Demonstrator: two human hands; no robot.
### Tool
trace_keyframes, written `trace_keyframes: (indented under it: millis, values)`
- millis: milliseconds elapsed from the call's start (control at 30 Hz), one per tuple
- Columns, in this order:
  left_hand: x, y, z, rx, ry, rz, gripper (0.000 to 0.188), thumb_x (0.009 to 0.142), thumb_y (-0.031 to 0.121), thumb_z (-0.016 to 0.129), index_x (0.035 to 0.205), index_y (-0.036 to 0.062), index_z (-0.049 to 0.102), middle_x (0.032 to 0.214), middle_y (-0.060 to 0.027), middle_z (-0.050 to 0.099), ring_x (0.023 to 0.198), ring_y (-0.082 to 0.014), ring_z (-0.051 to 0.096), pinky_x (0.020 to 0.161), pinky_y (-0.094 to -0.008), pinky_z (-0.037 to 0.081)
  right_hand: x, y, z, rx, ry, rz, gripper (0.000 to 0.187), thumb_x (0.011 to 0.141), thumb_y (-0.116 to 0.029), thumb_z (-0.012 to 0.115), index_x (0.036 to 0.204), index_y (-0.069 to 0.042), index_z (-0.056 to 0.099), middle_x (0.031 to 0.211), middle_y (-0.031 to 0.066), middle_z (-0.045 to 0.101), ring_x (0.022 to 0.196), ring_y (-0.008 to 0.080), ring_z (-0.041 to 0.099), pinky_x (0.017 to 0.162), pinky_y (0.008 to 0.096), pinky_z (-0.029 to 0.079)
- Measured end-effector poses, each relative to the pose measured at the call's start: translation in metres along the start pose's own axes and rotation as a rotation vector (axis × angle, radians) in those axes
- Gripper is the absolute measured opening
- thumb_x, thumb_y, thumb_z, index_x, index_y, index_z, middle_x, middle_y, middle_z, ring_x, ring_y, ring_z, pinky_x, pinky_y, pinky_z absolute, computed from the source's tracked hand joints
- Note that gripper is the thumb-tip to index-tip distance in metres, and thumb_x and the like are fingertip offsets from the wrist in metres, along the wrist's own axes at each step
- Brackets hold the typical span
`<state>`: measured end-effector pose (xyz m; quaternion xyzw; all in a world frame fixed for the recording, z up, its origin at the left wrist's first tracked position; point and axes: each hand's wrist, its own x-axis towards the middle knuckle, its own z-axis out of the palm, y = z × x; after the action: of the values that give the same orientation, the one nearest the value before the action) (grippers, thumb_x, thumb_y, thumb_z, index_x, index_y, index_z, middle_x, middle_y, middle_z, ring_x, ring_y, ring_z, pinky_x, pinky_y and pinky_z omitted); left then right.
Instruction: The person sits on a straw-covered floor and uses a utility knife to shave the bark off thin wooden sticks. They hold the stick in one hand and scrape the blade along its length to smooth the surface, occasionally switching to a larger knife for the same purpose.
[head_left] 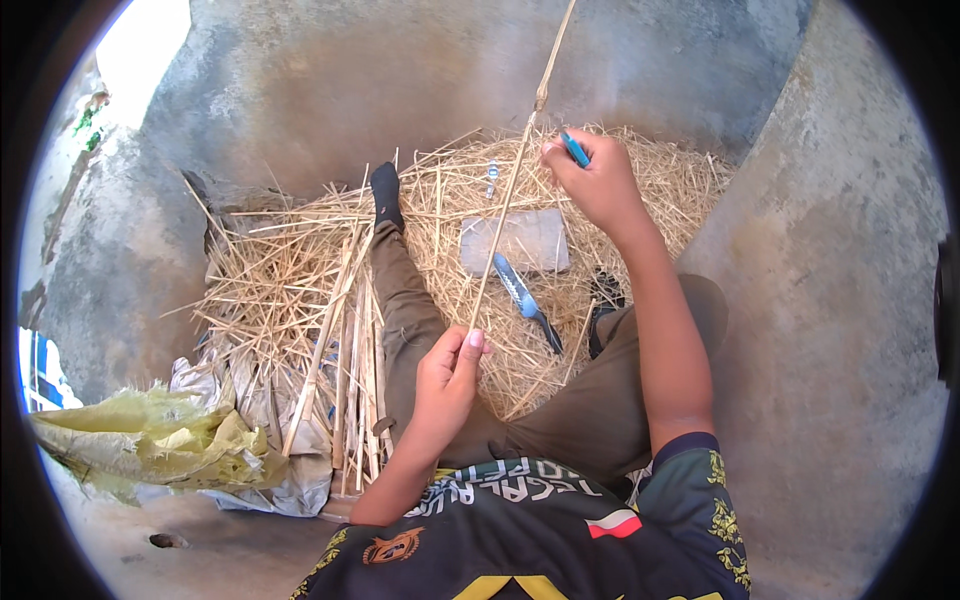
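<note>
My left hand (452, 375) is closed, pinching the lower end of a long, thin tan bamboo strip (512, 185) between thumb and fingers. The strip slants up and away past the top edge of the view, with a thicker knot partway along. Held in my closed right hand (600, 180), to the right of the strip, is a small slim blue object (575, 149); its kind cannot be made out. A gap shows between these fingers and the strip. Between my legs lies a knife (517, 290) with a bluish blade and a black handle, its tip close to a flat grey block (540, 240).
Loose straw-like shavings (640, 165) cover the floor ahead. Longer split strips (350, 390) lie beside my left leg, near a torn yellowish sack (150, 435). A small blue-and-white item (492, 175) rests on the shavings. Concrete walls (840, 250) stand close around me.
</note>
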<state>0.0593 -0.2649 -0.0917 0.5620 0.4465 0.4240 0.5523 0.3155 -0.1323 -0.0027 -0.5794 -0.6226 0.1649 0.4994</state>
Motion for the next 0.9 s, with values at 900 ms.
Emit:
trace_keyframes:
  millis: [900]
  values:
    - [-0.011,-0.009,0.009,-0.379,-0.121,-0.182,0.025,0.110,0.029,0.046,0.100,0.0072,0.053,0.065,0.0063,0.037,0.051,-0.0026,0.029,0.045,-0.0210,0.023,0.030,0.039,0.057,-0.443,0.073,0.065,0.039,0.100,-0.025,0.050,0.071,-0.006,0.067,0.054,0.0067,0.058,0.045,0.0248,0.056,0.048,0.0409,0.048]
